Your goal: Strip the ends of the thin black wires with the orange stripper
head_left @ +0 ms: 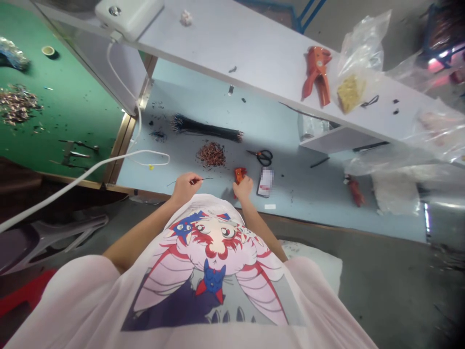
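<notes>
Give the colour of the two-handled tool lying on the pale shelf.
Orange-red two-handled tool; shows best in the head view.

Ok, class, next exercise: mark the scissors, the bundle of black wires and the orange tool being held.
Scissors (258,154): head view, where blades meet handles.
Bundle of black wires (207,128): head view, middle of its length.
Held orange tool (239,173): head view, its head end.

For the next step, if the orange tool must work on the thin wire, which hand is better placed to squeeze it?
Likely the right hand: it grips the orange tool, while the left hand holds the thin wire.
</notes>
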`<state>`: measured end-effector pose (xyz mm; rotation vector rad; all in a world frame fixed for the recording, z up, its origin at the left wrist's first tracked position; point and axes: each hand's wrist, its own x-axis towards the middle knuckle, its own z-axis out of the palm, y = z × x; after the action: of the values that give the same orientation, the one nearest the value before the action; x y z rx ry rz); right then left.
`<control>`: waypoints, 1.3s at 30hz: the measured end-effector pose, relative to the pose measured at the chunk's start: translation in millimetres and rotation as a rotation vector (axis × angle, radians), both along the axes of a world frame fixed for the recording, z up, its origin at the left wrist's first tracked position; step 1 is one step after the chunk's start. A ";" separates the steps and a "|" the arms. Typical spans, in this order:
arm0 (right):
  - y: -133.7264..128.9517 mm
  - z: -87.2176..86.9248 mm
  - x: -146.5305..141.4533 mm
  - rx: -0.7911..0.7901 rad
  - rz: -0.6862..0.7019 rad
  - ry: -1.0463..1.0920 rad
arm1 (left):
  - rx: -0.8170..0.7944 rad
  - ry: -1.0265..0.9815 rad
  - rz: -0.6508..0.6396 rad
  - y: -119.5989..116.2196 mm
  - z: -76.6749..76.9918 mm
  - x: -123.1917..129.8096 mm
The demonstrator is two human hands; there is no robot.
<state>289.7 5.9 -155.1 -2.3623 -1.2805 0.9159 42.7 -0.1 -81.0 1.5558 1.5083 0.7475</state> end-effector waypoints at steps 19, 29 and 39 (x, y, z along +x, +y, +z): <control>-1.7 91.5 -38.1 0.308 0.113 0.776 | -0.001 -0.062 -0.109 -7.2 2.4 6.5; -2.1 100.8 -34.6 0.365 0.064 0.866 | -0.135 -0.169 -0.143 -1.7 17.2 12.5; -4.9 117.9 -38.9 0.406 0.165 0.660 | -0.219 -0.246 -0.172 -2.2 13.7 18.3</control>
<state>250.8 1.0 -37.2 -1.4813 -1.2334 1.2093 61.0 -2.2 -67.3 1.3553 1.2162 0.6270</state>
